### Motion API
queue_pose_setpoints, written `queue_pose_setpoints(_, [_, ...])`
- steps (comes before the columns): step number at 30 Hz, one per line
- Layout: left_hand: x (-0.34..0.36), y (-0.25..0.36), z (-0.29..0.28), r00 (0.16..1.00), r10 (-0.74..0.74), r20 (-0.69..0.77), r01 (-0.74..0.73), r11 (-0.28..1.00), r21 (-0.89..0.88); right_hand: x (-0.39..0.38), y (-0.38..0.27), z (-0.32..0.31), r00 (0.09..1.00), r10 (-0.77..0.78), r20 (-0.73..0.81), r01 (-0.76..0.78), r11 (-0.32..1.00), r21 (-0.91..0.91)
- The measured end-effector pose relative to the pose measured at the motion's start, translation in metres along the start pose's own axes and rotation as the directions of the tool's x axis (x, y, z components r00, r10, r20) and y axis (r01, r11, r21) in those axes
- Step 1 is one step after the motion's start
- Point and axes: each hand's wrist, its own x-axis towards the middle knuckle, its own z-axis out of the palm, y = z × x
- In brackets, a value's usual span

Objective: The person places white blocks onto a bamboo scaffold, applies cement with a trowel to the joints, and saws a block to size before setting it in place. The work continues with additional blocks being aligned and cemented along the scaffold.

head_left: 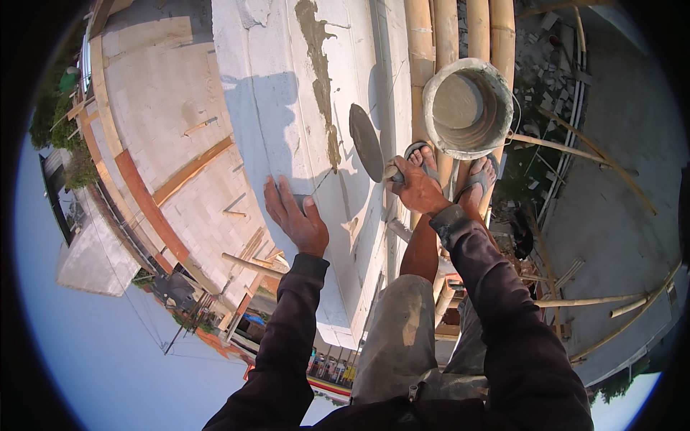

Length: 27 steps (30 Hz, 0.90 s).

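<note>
My left hand (297, 219) lies with fingers spread on the face of a pale block wall (266, 136), next to a thin joint line. In my right hand (419, 188) is the handle of a trowel (366, 144), the fingers wrapped round it. The trowel's dark oval blade points away from me, above the wall's ledge. A wet grey mortar streak (316, 72) runs along the wall top, left of the blade. Beyond my right hand stands a bucket (468, 108) with grey mortar in its bottom and a wire handle at its right.
Bamboo poles (445, 36) form the narrow platform under my sandalled feet (474, 176) and the bucket. Far below on the right lies rubble (535, 65) with more poles. At left is a lower pale block surface (165, 93) edged by wooden boards (147, 205).
</note>
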Motion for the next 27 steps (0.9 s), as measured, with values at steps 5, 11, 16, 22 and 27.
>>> queue_pose_setpoints(5, [-0.002,0.001,0.003,0.999,-0.038,-0.001,0.038,0.999,-0.032,0.175,-0.04,-0.073,0.904,-0.32,-0.283,0.274,0.942,-0.192])
queue_pose_setpoints(11, [-0.004,-0.003,0.003,0.999,-0.033,-0.012,0.033,0.999,-0.033,0.269,-0.067,-0.097,0.883,-0.429,-0.191,0.318,0.845,-0.429])
queue_pose_setpoints(16, [-0.007,-0.006,0.004,1.0,-0.027,0.004,0.027,0.999,-0.044,0.212,-0.019,-0.06,0.902,-0.418,-0.108,0.338,0.839,-0.426])
queue_pose_setpoints(22, [-0.005,-0.005,0.004,1.0,-0.011,0.008,0.012,0.999,-0.037,0.097,0.039,0.002,0.928,-0.371,0.032,0.347,0.83,-0.436])
queue_pose_setpoints(27, [-0.004,-0.003,0.003,0.999,-0.05,0.015,0.05,0.998,-0.04,0.051,0.055,0.008,0.967,-0.137,0.215,0.194,0.944,-0.267])
